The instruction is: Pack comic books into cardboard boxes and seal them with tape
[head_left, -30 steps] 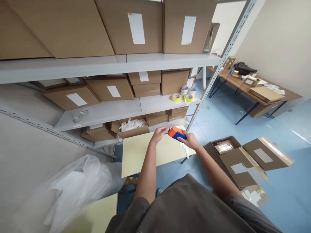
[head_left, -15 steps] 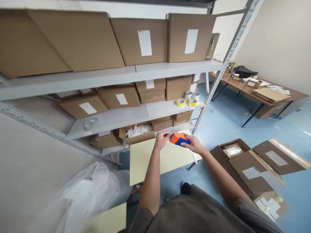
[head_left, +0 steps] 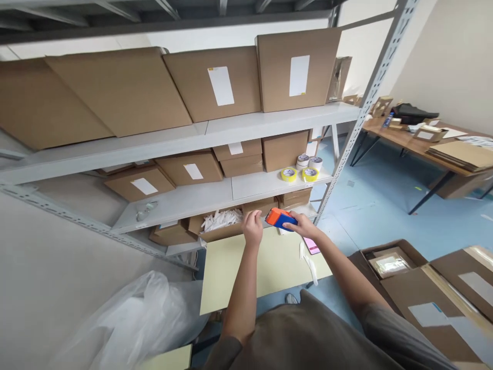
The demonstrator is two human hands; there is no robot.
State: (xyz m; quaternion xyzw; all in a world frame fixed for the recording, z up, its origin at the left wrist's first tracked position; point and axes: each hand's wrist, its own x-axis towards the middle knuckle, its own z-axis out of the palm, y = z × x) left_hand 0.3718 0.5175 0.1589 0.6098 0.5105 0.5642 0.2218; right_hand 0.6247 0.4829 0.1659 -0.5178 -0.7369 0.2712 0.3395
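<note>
Orange-and-blue tape dispenser [head_left: 280,218] is held above the far edge of the pale yellow worktop [head_left: 231,267], just before the grey shelf rack [head_left: 246,187]; the right hand [head_left: 305,226] has its grip wrapped around the blue rear end. The left hand [head_left: 253,228] is curled at the orange front end; whether its grip pinches anything cannot be told. Yellow tape rolls [head_left: 288,174] rest on the shelf beyond.
</note>
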